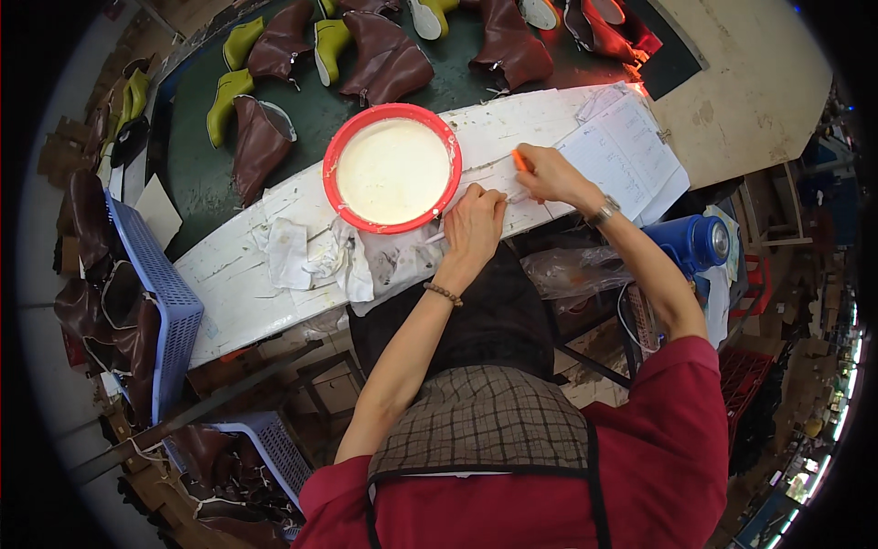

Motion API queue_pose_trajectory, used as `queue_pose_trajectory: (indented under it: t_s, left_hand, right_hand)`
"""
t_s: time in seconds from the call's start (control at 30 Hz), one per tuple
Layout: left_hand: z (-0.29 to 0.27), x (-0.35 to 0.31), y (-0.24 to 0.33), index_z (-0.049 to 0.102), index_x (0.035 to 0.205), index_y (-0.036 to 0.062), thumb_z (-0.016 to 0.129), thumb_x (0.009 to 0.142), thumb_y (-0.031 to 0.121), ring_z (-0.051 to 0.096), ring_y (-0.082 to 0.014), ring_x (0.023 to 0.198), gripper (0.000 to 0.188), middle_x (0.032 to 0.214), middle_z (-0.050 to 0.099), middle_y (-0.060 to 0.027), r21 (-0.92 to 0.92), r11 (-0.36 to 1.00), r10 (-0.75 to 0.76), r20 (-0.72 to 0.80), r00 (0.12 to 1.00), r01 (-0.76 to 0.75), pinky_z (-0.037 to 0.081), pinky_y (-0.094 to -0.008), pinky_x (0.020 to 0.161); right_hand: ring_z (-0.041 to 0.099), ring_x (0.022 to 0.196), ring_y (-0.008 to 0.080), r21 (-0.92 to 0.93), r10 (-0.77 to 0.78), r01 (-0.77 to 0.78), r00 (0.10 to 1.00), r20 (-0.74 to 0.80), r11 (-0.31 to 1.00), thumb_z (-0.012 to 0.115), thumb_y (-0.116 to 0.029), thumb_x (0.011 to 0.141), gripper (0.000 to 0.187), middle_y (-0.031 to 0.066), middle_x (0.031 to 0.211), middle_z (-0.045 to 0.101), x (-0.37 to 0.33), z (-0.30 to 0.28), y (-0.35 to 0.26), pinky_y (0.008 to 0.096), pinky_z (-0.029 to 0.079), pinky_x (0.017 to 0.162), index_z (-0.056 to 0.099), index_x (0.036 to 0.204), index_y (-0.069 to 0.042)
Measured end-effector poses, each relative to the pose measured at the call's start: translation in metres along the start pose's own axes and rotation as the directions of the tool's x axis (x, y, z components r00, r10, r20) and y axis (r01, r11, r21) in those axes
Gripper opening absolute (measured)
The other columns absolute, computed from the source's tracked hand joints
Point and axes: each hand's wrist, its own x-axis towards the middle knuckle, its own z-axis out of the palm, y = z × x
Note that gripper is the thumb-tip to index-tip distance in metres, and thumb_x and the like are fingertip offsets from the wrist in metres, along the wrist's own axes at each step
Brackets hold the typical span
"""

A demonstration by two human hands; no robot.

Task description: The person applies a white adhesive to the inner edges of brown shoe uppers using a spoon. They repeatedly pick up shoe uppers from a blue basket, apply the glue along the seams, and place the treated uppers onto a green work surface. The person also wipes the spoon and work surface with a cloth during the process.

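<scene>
My left hand (473, 222) is closed at the front edge of the white board (238, 261), beside the red-rimmed bowl (331, 188) of creamy white liquid. A thin white stick (436, 238) pokes out from under its fingers; the rest of it is hidden. To the right, my right hand (553, 174) grips a slim orange tool (519, 160) low over the board. Its working end is too small to make out. A small gap separates the two hands. Crumpled, stained white cloths (288, 256) lie left of my left hand.
Brown boots (389, 59) and lime-green boot parts (227, 105) lie on the dark green surface beyond. An open notebook (622, 151) lies at right, near a blue flask (686, 245). Blue baskets (169, 311) of brown boots stand at left.
</scene>
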Motion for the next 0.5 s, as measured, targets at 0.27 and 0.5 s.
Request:
queue_pose_trajectory:
  t_s: [0.27, 0.5]
  left_hand:
    - [-0.004, 0.004, -0.001, 0.081, 0.098, 0.0107, 0.075, 0.089, 0.021, 0.069, -0.0306, 0.077, 0.015, 0.088, 0.069, -0.0102, -0.029, 0.999, -0.028, 0.049, 0.998, 0.030, 0.053, -0.0429, 0.068]
    - [-0.006, 0.007, -0.002, 0.081, 0.099, 0.0098, 0.076, 0.088, 0.021, 0.070, -0.0314, 0.079, 0.017, 0.087, 0.070, -0.0120, -0.020, 1.000, -0.022, 0.074, 0.997, 0.023, 0.053, -0.0440, 0.069]
  right_hand:
    - [0.072, 0.084, 0.0135, 0.527, -0.059, 0.404, 0.831, -0.554, 0.748, 0.060, -0.005, 0.103, 0.011, 0.0058, 0.088, 0.066, -0.056, 0.027, -0.023, 0.0265, 0.060, 0.072, 0.054, 0.110, 0.000]
    - [0.073, 0.084, 0.0151, 0.329, -0.174, 0.446, 0.774, -0.609, 0.833, 0.063, -0.003, 0.101, 0.012, 0.0074, 0.092, 0.068, -0.054, 0.047, -0.017, 0.0271, 0.059, 0.073, 0.056, 0.111, 0.000]
